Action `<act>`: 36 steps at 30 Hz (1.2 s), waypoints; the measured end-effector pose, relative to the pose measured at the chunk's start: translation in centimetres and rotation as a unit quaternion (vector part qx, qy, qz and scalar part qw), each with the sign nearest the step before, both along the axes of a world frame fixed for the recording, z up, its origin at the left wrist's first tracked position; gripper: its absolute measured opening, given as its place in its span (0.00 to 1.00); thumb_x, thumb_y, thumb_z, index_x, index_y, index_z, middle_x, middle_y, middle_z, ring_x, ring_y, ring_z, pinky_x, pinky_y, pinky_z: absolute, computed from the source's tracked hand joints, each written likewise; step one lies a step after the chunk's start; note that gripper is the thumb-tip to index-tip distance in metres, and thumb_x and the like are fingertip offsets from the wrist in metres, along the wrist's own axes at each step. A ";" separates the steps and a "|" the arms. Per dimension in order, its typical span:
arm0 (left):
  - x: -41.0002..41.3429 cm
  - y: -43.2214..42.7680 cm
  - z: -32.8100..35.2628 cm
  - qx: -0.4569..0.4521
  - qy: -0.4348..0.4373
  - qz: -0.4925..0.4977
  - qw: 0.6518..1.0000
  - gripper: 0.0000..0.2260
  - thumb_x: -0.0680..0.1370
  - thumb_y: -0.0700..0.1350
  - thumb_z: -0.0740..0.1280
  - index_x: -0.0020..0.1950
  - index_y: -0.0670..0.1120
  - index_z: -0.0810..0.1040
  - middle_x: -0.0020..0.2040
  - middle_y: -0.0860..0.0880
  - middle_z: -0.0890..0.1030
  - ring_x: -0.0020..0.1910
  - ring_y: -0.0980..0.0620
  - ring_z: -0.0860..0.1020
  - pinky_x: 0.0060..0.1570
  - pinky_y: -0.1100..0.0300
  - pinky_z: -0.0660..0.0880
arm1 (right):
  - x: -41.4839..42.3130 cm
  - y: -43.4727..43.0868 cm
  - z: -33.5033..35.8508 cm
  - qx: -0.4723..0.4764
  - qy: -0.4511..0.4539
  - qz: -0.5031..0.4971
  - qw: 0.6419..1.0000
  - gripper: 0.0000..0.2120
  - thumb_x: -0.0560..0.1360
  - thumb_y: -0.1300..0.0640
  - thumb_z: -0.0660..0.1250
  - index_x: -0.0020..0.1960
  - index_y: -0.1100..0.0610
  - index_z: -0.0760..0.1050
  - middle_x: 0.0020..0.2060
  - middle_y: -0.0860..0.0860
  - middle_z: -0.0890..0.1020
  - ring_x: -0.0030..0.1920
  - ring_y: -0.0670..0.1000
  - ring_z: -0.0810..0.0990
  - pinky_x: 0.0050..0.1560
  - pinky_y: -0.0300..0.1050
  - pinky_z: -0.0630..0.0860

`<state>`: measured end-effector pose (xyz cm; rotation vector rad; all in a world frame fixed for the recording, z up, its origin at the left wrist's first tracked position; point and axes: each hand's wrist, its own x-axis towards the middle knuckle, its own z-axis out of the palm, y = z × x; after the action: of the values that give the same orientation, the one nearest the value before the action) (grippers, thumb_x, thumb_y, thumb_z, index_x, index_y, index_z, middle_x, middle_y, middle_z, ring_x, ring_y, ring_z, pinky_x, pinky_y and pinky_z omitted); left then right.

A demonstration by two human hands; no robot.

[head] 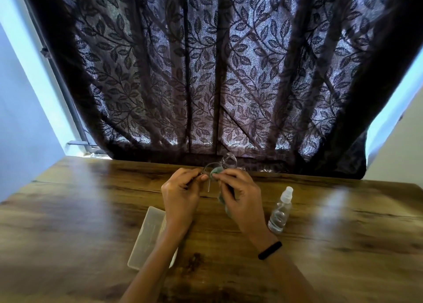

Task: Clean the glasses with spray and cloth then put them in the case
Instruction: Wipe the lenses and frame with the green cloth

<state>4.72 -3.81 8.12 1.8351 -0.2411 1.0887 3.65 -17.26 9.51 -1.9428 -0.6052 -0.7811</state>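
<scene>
Head view: we pinch the glasses [219, 165] in our left hand [180, 195] above the table [343, 245] while our right hand [240, 195] presses the cloth [216, 171] on a lens; squeezing harder could bend the frame.

One wide-angle view looks from head height forward and down. It sits close above the desk [91, 211], facing a curtain [206, 73] at the far edge.

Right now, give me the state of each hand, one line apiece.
Left hand: closed, pinching the glasses by the frame.
Right hand: closed on the green cloth, pressing it to a lens.
</scene>
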 end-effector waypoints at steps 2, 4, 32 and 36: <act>0.0 0.1 -0.1 -0.010 0.003 -0.005 1.000 0.04 0.69 0.38 0.71 0.43 0.41 0.82 0.37 0.52 0.79 0.32 0.57 0.78 0.32 0.56 0.77 | 0.3 -0.6 0.0 0.003 0.022 -0.011 1.000 0.09 0.73 0.66 0.65 0.51 0.59 0.80 0.46 0.47 0.78 0.49 0.46 0.77 0.51 0.33 0.74; 0.1 0.1 -0.1 -0.011 0.004 -0.023 1.000 0.04 0.70 0.38 0.71 0.43 0.41 0.82 0.37 0.52 0.79 0.31 0.56 0.78 0.31 0.55 0.77 | 0.8 -1.0 0.5 0.002 0.045 -0.027 0.999 0.10 0.73 0.68 0.65 0.51 0.60 0.80 0.45 0.47 0.77 0.48 0.47 0.77 0.50 0.34 0.74; 0.4 0.2 0.2 -0.015 -0.004 -0.019 1.000 0.06 0.70 0.40 0.69 0.44 0.40 0.82 0.38 0.50 0.80 0.35 0.57 0.78 0.33 0.57 0.78 | 0.4 1.0 0.9 0.013 0.022 0.033 0.999 0.12 0.74 0.67 0.64 0.54 0.57 0.79 0.48 0.48 0.77 0.52 0.46 0.75 0.55 0.35 0.72; 0.1 0.1 0.0 -0.043 0.010 -0.011 0.999 0.04 0.71 0.36 0.69 0.43 0.41 0.82 0.37 0.47 0.80 0.34 0.60 0.77 0.34 0.69 0.75 | 0.2 0.8 0.4 0.036 0.027 0.043 0.998 0.11 0.74 0.67 0.63 0.52 0.58 0.80 0.47 0.52 0.78 0.52 0.46 0.75 0.54 0.31 0.70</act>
<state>4.84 -3.68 8.13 1.7622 -0.2003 1.0499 3.90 -16.46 9.89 -1.8542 -0.6165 -0.6841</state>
